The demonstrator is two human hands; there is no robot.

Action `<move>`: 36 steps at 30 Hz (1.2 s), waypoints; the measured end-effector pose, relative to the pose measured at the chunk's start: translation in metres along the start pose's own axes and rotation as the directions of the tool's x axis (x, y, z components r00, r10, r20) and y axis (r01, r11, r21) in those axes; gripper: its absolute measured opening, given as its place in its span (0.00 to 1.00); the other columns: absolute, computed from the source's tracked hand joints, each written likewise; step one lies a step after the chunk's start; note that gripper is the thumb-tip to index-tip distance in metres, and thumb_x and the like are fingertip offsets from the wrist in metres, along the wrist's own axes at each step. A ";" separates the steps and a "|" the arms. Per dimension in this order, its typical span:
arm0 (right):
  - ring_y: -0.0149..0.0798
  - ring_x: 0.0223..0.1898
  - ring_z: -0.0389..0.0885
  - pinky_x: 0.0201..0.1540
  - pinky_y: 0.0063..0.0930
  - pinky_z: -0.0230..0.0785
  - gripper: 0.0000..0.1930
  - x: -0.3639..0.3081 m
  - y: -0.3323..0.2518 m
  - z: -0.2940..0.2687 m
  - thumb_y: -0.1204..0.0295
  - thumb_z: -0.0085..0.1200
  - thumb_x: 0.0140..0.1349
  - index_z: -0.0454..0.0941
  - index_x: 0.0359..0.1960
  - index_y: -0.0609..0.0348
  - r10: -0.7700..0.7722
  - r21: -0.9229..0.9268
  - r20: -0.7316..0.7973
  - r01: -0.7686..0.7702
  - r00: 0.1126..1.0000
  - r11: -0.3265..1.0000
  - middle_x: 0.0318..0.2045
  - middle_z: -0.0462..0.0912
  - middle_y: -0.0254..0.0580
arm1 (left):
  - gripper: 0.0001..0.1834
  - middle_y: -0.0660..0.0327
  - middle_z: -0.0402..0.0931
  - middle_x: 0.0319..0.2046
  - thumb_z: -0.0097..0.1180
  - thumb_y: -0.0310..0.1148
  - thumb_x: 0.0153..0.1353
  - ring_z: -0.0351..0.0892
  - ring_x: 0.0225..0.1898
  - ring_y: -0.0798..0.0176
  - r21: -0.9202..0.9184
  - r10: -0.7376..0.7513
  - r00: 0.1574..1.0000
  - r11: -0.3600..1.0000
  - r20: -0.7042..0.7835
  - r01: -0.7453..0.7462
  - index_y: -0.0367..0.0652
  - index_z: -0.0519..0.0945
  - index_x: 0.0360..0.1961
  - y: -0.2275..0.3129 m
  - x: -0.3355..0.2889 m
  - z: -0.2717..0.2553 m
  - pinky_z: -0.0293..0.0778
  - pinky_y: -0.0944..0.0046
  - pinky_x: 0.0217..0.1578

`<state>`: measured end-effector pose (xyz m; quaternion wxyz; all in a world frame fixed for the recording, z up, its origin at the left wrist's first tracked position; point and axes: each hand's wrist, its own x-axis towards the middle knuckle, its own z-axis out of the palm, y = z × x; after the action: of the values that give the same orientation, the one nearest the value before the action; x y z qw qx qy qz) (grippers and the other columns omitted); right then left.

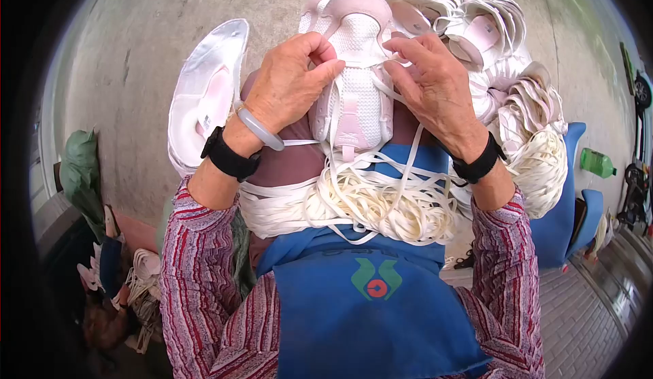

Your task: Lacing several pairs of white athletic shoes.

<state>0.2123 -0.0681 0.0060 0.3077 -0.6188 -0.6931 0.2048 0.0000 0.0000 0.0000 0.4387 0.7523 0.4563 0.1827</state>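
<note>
A pink and white shoe upper [360,117] lies across my knees, its textured white tongue facing up. My left hand [296,73] is at its left edge, thumb and forefinger pinched on a white shoelace. On the opposite edge my right hand [435,87] pinches the lace too, with its fingers curled. A band of lace crosses the tongue between both hands, and loose ends hang down the two sides. The exact grip is partly hidden by my fingers. A thick bundle of cream-white shoelaces [388,205] rests on my lap over a blue apron [374,324].
More shoe uppers are piled at the upper right [486,36], beside another lace bundle [541,171]. A white upper [211,100] stands to the left. A blue chair [561,216] and a green bottle [597,163] are at right. Another person sits at lower left.
</note>
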 end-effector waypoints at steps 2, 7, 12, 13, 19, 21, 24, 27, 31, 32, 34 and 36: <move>0.46 0.31 0.81 0.34 0.36 0.73 0.07 -0.002 0.001 0.002 0.71 0.59 0.56 0.80 0.36 0.57 -0.006 -0.003 0.050 0.006 0.999 1.000 0.33 0.78 0.44 | 0.08 0.69 0.74 0.24 0.62 0.32 0.59 0.71 0.25 0.77 -0.041 -0.022 0.999 0.999 0.024 0.023 0.38 0.78 0.33 0.002 0.000 -0.002 0.69 0.74 0.27; 0.44 0.30 0.80 0.31 0.35 0.73 0.07 -0.006 0.001 -0.002 0.72 0.58 0.56 0.79 0.36 0.55 -0.088 -0.060 -0.066 0.084 0.994 0.995 0.34 0.77 0.42 | 0.07 0.68 0.73 0.24 0.60 0.30 0.59 0.70 0.22 0.78 -0.165 -0.196 0.961 0.959 0.194 0.229 0.38 0.77 0.35 0.009 0.009 -0.008 0.67 0.77 0.20; 0.40 0.28 0.78 0.26 0.33 0.71 0.14 -0.024 -0.025 0.001 0.76 0.59 0.53 0.77 0.42 0.50 -0.251 -0.077 0.204 0.271 0.946 0.959 0.30 0.74 0.37 | 0.09 0.67 0.73 0.24 0.59 0.30 0.59 0.69 0.20 0.78 -0.290 -0.288 0.907 0.879 0.308 0.378 0.38 0.76 0.37 0.010 0.012 -0.015 0.65 0.78 0.15; 0.40 0.26 0.77 0.24 0.34 0.70 0.16 -0.024 -0.028 0.008 0.75 0.59 0.52 0.76 0.45 0.48 -0.254 -0.112 0.273 0.293 0.928 0.949 0.30 0.72 0.37 | 0.09 0.67 0.73 0.24 0.59 0.30 0.59 0.69 0.19 0.78 -0.297 -0.297 0.898 0.869 0.326 0.396 0.38 0.76 0.38 0.010 0.015 -0.014 0.65 0.78 0.15; 0.41 0.24 0.77 0.22 0.33 0.69 0.12 -0.019 -0.037 0.026 0.74 0.59 0.53 0.73 0.39 0.52 -0.298 -0.164 0.311 0.360 0.902 0.919 0.30 0.70 0.37 | 0.08 0.66 0.73 0.22 0.54 0.30 0.59 0.69 0.17 0.77 -0.322 -0.302 0.886 0.850 0.351 0.417 0.37 0.77 0.39 0.007 0.013 -0.019 0.65 0.77 0.13; 0.42 0.23 0.77 0.21 0.34 0.69 0.11 -0.018 -0.033 0.022 0.73 0.58 0.53 0.72 0.37 0.53 -0.315 -0.146 0.353 0.385 0.881 0.911 0.30 0.70 0.38 | 0.08 0.66 0.73 0.21 0.53 0.30 0.60 0.68 0.16 0.78 -0.335 -0.291 0.884 0.845 0.366 0.417 0.38 0.77 0.39 0.008 0.015 -0.019 0.65 0.77 0.13; 0.43 0.23 0.77 0.21 0.35 0.68 0.09 -0.023 -0.039 0.022 0.73 0.56 0.54 0.72 0.36 0.54 -0.284 -0.155 0.408 0.372 0.868 0.915 0.30 0.70 0.39 | 0.09 0.68 0.71 0.20 0.52 0.31 0.63 0.67 0.15 0.78 -0.337 -0.288 0.870 0.836 0.401 0.432 0.39 0.76 0.41 0.005 0.016 -0.022 0.64 0.78 0.12; 0.45 0.23 0.77 0.20 0.37 0.68 0.07 -0.020 -0.038 0.021 0.73 0.55 0.55 0.71 0.34 0.56 -0.284 -0.136 0.443 0.377 0.850 0.916 0.30 0.71 0.40 | 0.09 0.67 0.71 0.20 0.50 0.30 0.63 0.67 0.15 0.78 -0.348 -0.297 0.861 0.822 0.412 0.450 0.39 0.76 0.42 0.003 0.018 -0.021 0.64 0.78 0.12; 0.45 0.23 0.78 0.21 0.36 0.69 0.06 -0.018 -0.041 0.019 0.73 0.54 0.54 0.71 0.32 0.57 -0.278 -0.158 0.476 0.391 0.834 0.907 0.29 0.72 0.41 | 0.11 0.65 0.72 0.21 0.49 0.27 0.60 0.67 0.15 0.77 -0.366 -0.289 0.861 0.814 0.419 0.451 0.37 0.76 0.43 0.001 0.018 -0.021 0.66 0.77 0.13; 0.44 0.23 0.79 0.21 0.35 0.70 0.05 -0.017 -0.041 0.019 0.74 0.54 0.53 0.72 0.31 0.58 -0.293 -0.158 0.473 0.408 0.831 0.899 0.28 0.73 0.42 | 0.11 0.65 0.72 0.22 0.49 0.26 0.60 0.68 0.15 0.76 -0.359 -0.305 0.858 0.811 0.413 0.462 0.37 0.76 0.44 0.002 0.017 -0.021 0.66 0.77 0.13; 0.43 0.23 0.80 0.21 0.34 0.71 0.04 -0.016 -0.043 0.020 0.76 0.54 0.51 0.73 0.29 0.59 -0.315 -0.155 0.451 0.421 0.835 0.894 0.27 0.73 0.42 | 0.11 0.66 0.71 0.22 0.51 0.28 0.61 0.67 0.15 0.77 -0.361 -0.268 0.870 0.829 0.415 0.428 0.38 0.75 0.44 0.004 0.014 -0.022 0.66 0.78 0.14; 0.44 0.24 0.80 0.22 0.35 0.72 0.04 -0.014 -0.043 0.023 0.76 0.53 0.52 0.74 0.29 0.60 -0.327 -0.145 0.418 0.418 0.847 0.897 0.26 0.74 0.43 | 0.11 0.66 0.72 0.22 0.52 0.28 0.60 0.67 0.15 0.78 -0.340 -0.248 0.871 0.848 0.425 0.407 0.38 0.74 0.45 0.006 0.011 -0.023 0.66 0.79 0.15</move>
<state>0.1660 -0.0863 0.0159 0.1264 -0.4508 -0.8660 0.1758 -0.0067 0.0194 0.0168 0.6916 0.5702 0.4401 0.0543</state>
